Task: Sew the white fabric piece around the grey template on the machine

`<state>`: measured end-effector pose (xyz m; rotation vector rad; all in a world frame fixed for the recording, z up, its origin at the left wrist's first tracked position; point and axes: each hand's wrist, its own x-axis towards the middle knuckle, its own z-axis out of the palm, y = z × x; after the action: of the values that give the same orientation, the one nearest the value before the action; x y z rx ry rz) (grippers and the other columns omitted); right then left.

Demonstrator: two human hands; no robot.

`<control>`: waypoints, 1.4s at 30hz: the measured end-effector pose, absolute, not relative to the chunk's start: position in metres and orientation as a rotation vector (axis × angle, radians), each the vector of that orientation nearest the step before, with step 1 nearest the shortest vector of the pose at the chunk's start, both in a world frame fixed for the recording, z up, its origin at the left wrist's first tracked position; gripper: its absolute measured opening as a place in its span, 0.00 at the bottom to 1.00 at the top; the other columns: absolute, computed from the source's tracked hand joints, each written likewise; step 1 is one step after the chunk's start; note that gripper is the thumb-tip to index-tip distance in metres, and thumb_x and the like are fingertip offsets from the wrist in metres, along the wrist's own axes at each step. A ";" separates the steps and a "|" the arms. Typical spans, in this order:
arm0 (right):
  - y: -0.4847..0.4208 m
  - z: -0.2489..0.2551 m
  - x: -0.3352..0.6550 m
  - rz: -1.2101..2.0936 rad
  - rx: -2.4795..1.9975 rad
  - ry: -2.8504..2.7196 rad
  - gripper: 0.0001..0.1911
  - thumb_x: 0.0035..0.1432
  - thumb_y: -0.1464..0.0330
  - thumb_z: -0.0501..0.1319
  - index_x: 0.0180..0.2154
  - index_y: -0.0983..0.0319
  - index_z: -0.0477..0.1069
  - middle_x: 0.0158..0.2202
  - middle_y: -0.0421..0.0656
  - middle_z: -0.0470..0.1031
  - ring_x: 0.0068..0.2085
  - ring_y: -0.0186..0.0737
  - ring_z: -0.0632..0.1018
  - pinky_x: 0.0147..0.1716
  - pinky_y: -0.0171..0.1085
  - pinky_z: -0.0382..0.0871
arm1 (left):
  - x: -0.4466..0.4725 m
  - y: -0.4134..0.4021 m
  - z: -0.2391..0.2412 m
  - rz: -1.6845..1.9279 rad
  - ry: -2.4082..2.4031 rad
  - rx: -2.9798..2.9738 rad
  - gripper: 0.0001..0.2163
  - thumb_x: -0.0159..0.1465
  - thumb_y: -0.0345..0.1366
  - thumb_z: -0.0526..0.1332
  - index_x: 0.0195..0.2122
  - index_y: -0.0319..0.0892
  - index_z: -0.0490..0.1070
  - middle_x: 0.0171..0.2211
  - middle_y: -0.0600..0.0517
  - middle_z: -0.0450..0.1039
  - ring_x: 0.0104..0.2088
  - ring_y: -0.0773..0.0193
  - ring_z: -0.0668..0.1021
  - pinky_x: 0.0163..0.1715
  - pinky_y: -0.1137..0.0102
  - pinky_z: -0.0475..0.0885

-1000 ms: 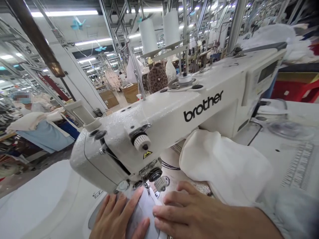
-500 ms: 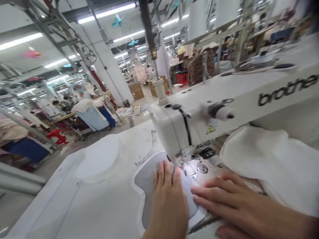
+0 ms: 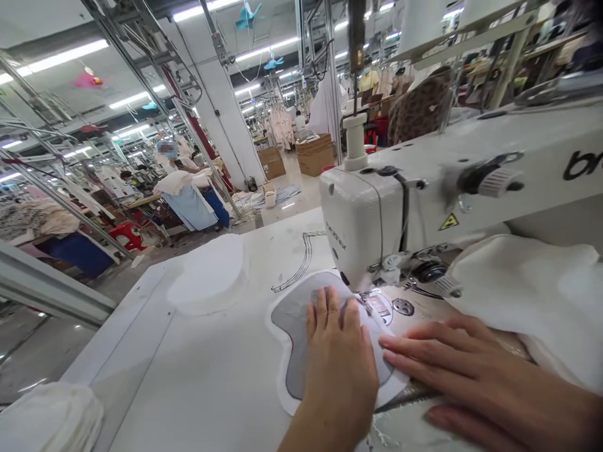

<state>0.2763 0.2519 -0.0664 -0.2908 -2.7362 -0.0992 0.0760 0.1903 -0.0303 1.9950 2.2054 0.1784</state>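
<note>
- Left hand (image 3: pixel 340 370) lies flat and palm down, its fingers slightly spread, pressing on the grey panel without gripping it.
- Right hand (image 3: pixel 464 370) reaches in from the right, also flat and open, with its fingers long and close together and their tips on the right side of the same piece.
- Curved fabric piece (image 3: pixel 294 339): a grey panel with a wide white border, lying flat under both hands on the sewing table (image 3: pixel 141 351), its far end at the presser foot (image 3: pixel 370 295).
- White Brother sewing machine (image 3: pixel 362 220): its head stands just beyond the fabric, with a yellow warning sticker (image 3: pixel 449 221) on its arm.
- Pale cloth bundle (image 3: pixel 522 301): heaped to the right of the presser foot, near the right hand.
- White oval fabric piece (image 3: pixel 207 273): lies on the table to the left, well apart from the hands.
- Thin dark curved lines (image 3: pixel 296 263): on the table between that oval and the machine.
- White cloth heap (image 3: pixel 51 420): sits at the table's near left corner.
- Co-worker (image 3: pixel 176 166): stands far off to the left, behind a pale blue cloth (image 3: pixel 188 207), with 2 stacked cardboard boxes (image 3: pixel 315 154) further back.
</note>
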 end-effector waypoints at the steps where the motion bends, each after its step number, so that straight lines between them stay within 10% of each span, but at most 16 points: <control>1: 0.252 -0.064 0.275 -0.076 -0.283 -2.733 0.31 0.62 0.58 0.58 0.65 0.54 0.54 0.58 0.39 0.69 0.51 0.48 0.75 0.46 0.48 0.70 | 0.075 0.191 -0.030 0.172 2.203 2.001 0.24 0.67 0.35 0.41 0.62 0.38 0.59 0.67 0.38 0.49 0.67 0.48 0.48 0.65 0.48 0.50; 21: 0.244 -0.047 0.271 0.196 -0.361 -2.550 0.13 0.66 0.65 0.55 0.52 0.58 0.66 0.53 0.38 0.73 0.48 0.40 0.73 0.49 0.44 0.57 | 0.053 0.186 -0.008 -0.033 1.960 2.016 0.27 0.68 0.45 0.46 0.66 0.40 0.50 0.69 0.43 0.38 0.68 0.54 0.39 0.65 0.49 0.47; 30: 0.245 -0.046 0.271 0.184 -0.329 -2.616 0.12 0.66 0.65 0.55 0.50 0.60 0.67 0.51 0.41 0.72 0.48 0.42 0.73 0.52 0.45 0.53 | 0.007 0.211 0.040 -0.127 1.605 2.029 0.22 0.63 0.39 0.58 0.59 0.54 0.63 0.66 0.50 0.52 0.65 0.58 0.60 0.62 0.57 0.59; 42: 0.246 -0.040 0.271 0.257 -0.311 -2.669 0.11 0.67 0.66 0.54 0.50 0.60 0.67 0.45 0.42 0.73 0.46 0.40 0.73 0.49 0.42 0.57 | 0.013 0.204 0.041 -0.257 1.685 1.998 0.43 0.46 0.50 0.70 0.62 0.51 0.57 0.68 0.48 0.49 0.67 0.50 0.55 0.63 0.50 0.55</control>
<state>0.2712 0.2458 -0.0401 -0.3109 -2.6690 0.2571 0.0131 0.2045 0.0407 1.9979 1.6850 -0.2570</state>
